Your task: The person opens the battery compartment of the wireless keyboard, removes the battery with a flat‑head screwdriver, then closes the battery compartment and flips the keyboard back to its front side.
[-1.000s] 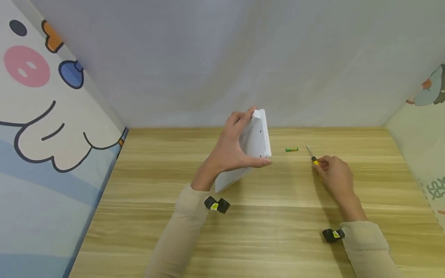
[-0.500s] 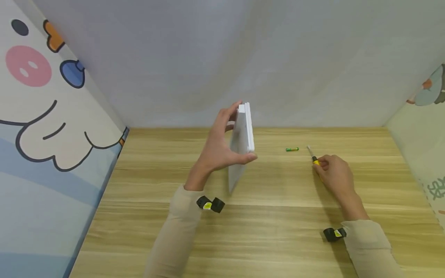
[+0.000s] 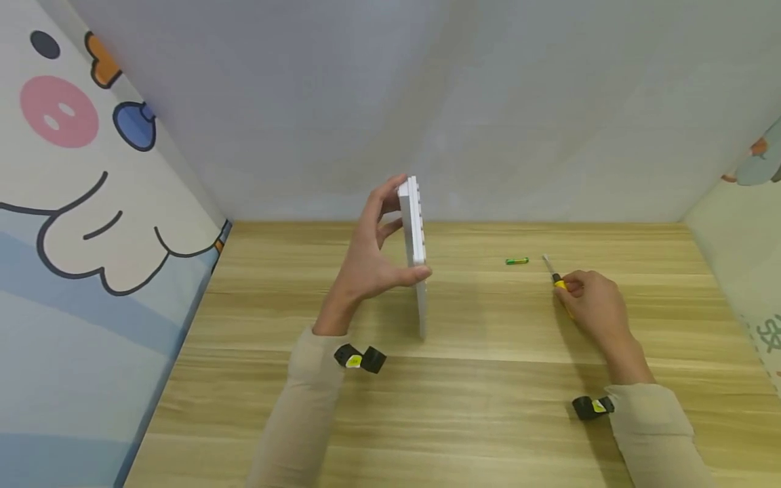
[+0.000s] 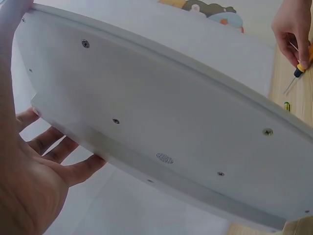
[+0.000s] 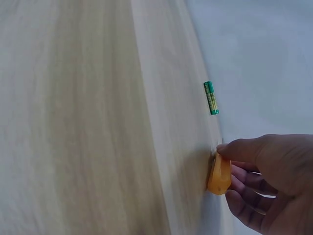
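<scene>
My left hand [image 3: 365,261] holds a flat white keyboard [image 3: 412,224] on its edge, thumb at the near side and fingers at the far side. Small raised keys show along its right face. In the left wrist view its underside [image 4: 171,98] carries several screws and a round patch of small holes. My right hand [image 3: 598,305] pinches the yellow handle of a screwdriver [image 3: 559,285] low over the table, with the metal shaft pointing away from me. Just left of the screwdriver's tip, a green AAA-size battery [image 3: 516,261] lies apart from both hands.
The wooden table [image 3: 476,420] ends at a pale back wall [image 3: 488,122]. A cartoon-printed panel [image 3: 91,203] stands at the left, and a pale green one [image 3: 744,257] at the right. Black cameras [image 3: 360,359] sit on both wrists.
The keyboard has moved left and turned in my left hand, from showing its screwed underside to nearly edge-on with the keys visible. My right hand and the screwdriver have stayed nearly still.
</scene>
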Tool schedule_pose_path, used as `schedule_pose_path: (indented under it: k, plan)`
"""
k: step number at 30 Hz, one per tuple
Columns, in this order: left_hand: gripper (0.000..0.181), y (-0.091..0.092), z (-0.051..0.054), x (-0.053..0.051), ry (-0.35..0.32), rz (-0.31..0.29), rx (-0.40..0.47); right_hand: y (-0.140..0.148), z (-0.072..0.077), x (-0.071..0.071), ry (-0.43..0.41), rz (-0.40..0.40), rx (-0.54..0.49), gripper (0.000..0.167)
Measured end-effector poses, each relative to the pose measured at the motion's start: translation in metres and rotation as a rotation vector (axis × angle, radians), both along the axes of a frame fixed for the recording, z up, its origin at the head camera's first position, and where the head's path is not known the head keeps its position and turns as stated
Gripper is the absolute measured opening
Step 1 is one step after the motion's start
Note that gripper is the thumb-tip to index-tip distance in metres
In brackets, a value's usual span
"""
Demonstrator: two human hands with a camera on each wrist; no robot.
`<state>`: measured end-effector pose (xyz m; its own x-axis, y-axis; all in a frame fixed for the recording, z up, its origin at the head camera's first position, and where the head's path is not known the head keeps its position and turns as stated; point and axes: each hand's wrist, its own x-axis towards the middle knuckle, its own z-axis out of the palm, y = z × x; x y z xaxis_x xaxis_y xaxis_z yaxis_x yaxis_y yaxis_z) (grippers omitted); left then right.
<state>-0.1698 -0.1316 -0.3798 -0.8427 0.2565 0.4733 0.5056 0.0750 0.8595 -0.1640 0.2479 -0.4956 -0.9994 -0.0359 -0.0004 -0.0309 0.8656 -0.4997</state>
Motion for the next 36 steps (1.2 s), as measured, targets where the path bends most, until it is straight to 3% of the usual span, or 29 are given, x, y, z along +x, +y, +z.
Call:
schedule_pose_path:
  k: [8,13,17,22,28,36]
  plan:
    - [0.132,-0.004,0.002,0.000,-0.011,-0.021,0.076,-0.001,0.000,0.001,0.049,0.005,-0.005,0.039]
    - [0.136,-0.005,0.003,0.003,-0.013,-0.028,0.112,-0.012,0.007,-0.003,0.100,0.116,-0.030,0.048]
    - [0.136,-0.004,0.003,0.005,-0.011,-0.029,0.120,-0.026,0.011,-0.006,0.045,0.273,-0.116,0.062]
    - [0.137,-0.001,0.004,0.006,-0.008,-0.027,0.117,-0.049,0.004,-0.008,-0.063,0.410,-0.204,0.082]
    - [0.138,0.003,0.005,0.005,-0.005,-0.024,0.105,-0.075,-0.005,-0.009,-0.124,0.492,-0.275,0.098]
    - [0.137,0.011,0.007,0.005,-0.009,-0.018,0.081,-0.107,-0.006,-0.010,-0.200,0.585,-0.346,0.115]
